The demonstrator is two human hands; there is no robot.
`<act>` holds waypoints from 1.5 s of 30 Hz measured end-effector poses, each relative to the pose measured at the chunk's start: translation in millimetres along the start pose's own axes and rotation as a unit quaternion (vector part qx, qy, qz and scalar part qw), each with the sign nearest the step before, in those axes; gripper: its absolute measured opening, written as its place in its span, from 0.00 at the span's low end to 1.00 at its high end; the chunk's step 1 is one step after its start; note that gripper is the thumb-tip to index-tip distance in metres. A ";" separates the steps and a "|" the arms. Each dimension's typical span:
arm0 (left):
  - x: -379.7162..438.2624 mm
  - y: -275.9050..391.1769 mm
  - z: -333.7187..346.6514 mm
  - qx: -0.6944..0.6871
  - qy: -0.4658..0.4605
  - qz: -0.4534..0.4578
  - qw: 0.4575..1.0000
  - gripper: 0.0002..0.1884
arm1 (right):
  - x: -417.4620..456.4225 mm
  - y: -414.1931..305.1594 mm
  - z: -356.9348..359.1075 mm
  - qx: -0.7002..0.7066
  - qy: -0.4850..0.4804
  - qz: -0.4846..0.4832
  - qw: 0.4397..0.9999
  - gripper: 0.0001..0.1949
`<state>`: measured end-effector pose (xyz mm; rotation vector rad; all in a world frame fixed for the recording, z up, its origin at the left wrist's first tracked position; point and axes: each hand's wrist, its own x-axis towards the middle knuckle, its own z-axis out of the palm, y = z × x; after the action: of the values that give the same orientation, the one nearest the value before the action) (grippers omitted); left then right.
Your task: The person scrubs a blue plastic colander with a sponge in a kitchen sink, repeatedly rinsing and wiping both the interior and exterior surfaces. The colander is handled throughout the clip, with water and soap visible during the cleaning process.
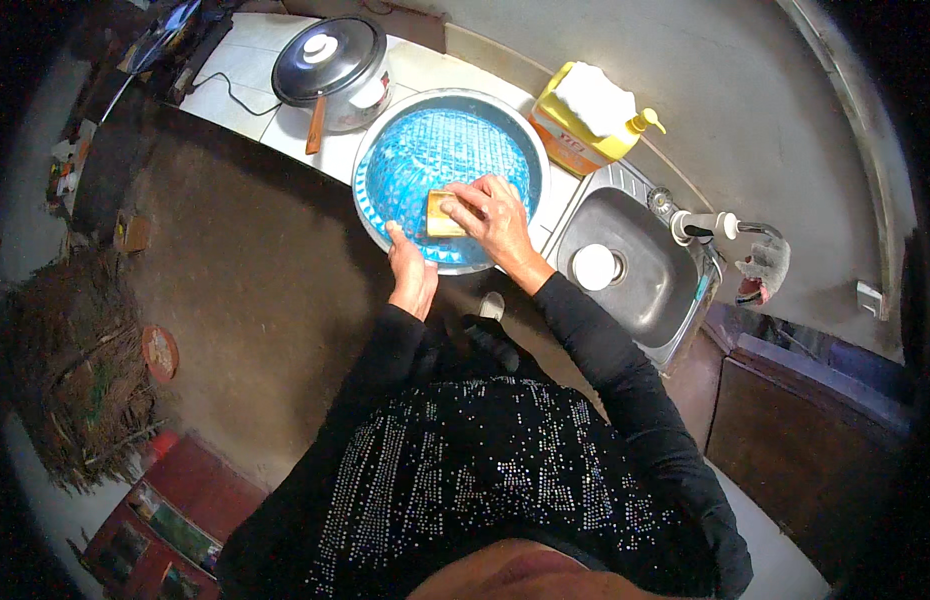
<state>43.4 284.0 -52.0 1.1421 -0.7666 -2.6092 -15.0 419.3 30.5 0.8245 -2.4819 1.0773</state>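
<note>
A round grey basin stands on the white tiled counter in front of me. Inside it sits a blue openwork plastic basket with small triangles around its edge. My right hand pinches a yellow sponge against the basket's near part. At the near left edge, my left hand grips the basket's rim, its thumb on top. The fingers of that hand are partly hidden, so whether they also touch the basin cannot be told.
A lidded pot with a brown handle stands left of the basin. To the right are a yellow pump bottle with a white cloth on it and a steel sink holding a white round object. A faucet juts over the sink.
</note>
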 end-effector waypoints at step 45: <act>11.8 -10.1 -9.3 0.028 -0.009 0.062 0.998 0.32 | 39.2 0.5 14.2 0.013 -0.014 0.133 0.991 0.20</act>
<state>42.4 284.7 -70.0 1.0498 -0.8894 -2.5139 -46.9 394.1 39.9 0.5270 -2.6613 1.1938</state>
